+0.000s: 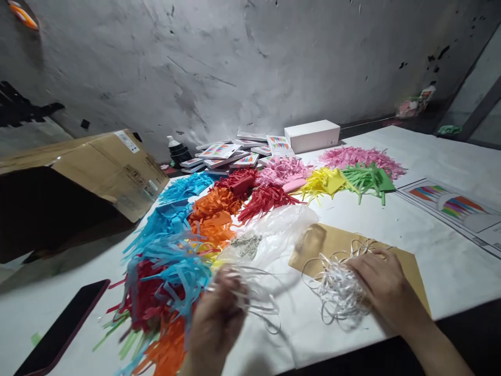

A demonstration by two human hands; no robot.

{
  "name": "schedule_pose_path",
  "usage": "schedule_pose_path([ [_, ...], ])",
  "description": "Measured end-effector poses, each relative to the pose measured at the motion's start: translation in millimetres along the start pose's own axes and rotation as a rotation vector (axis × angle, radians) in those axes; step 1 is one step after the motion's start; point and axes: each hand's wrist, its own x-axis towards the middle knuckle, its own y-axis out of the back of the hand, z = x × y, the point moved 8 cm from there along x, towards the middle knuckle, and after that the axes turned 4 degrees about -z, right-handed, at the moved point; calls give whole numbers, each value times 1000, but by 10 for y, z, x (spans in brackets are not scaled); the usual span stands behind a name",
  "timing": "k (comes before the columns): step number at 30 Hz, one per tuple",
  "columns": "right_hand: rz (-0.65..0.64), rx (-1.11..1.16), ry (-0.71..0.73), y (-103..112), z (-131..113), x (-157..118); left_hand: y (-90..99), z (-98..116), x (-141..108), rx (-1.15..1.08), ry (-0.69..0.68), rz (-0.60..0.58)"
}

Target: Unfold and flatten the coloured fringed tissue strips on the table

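Note:
My left hand, a little blurred, is closed on a few loops of thin white ribbon that trail off to its right. My right hand rests with curled fingers on a tangled heap of white ribbon, gripping its right side. Under the heap lies a brown paper envelope. Between and beyond the hands is a clear plastic bag with something greyish inside. Blue tissue tassels and orange tassels are piled left of my left hand.
Red tassels, yellow tassels, green tassels and pink tassels lie farther back. Behind are stacked printed packs and a white box. A cardboard box and a phone are left; a printed sheet is right.

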Motion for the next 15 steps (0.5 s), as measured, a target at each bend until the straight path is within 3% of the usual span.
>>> schedule_pose_path([
  [3, 15, -24, -168, 75, 502, -31, 205, 546, 13, -131, -185, 141],
  [5, 50, -22, -253, 218, 767, 11, 246, 668, 3, -80, -203, 211],
  [7, 129, -40, -370, 462, 1029, 87, 219, 558, -6, 21, -120, 249],
  [11, 384, -98, -621, 1134, 1499, 217, 48, 107, -37, 172, 60, 226],
  [15, 514, -147, -636, 1632, 1761, 341, -104, -131, -38, 266, 129, 173],
])
